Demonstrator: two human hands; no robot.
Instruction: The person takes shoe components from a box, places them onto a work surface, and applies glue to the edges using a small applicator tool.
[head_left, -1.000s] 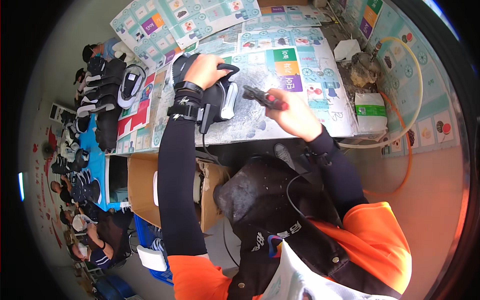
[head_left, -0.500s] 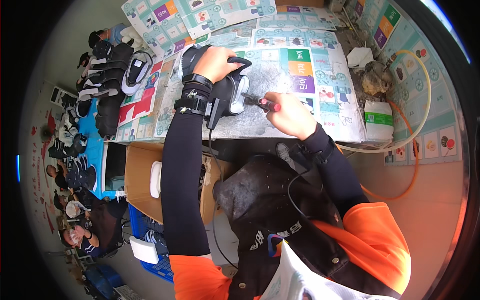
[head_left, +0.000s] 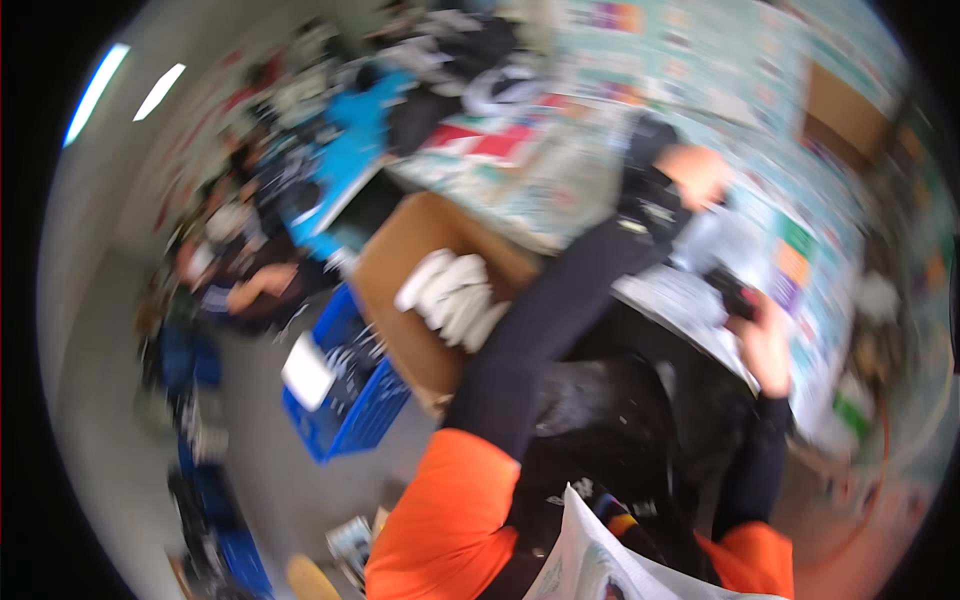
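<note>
Motion blurs the whole view. My left hand [head_left: 697,175] is at the worktable, beside a dark shape [head_left: 648,138] that looks like part of the black shoe. Its fingers are smeared, so its grip does not show. A black band and a small device sit around that wrist. My right hand [head_left: 766,345] is closed around a slim red-and-black hand tool [head_left: 738,293] near the table's front edge. The tool's tip points up and left, toward a pale patch of table below my left hand. The shoe's outline cannot be made out.
A cardboard box [head_left: 395,290] with white shoe-shaped pieces [head_left: 455,295] stands left of my arm. Beside it is a blue crate [head_left: 335,425] holding shoes. Dark shoes [head_left: 470,60] lie at the table's far left. People [head_left: 250,285] sit along a blue-topped bench [head_left: 365,130].
The view has swung left, so the table and both hands appear further right. More of the box and the blue crate shows. My right hand still holds the red-and-black tool.
</note>
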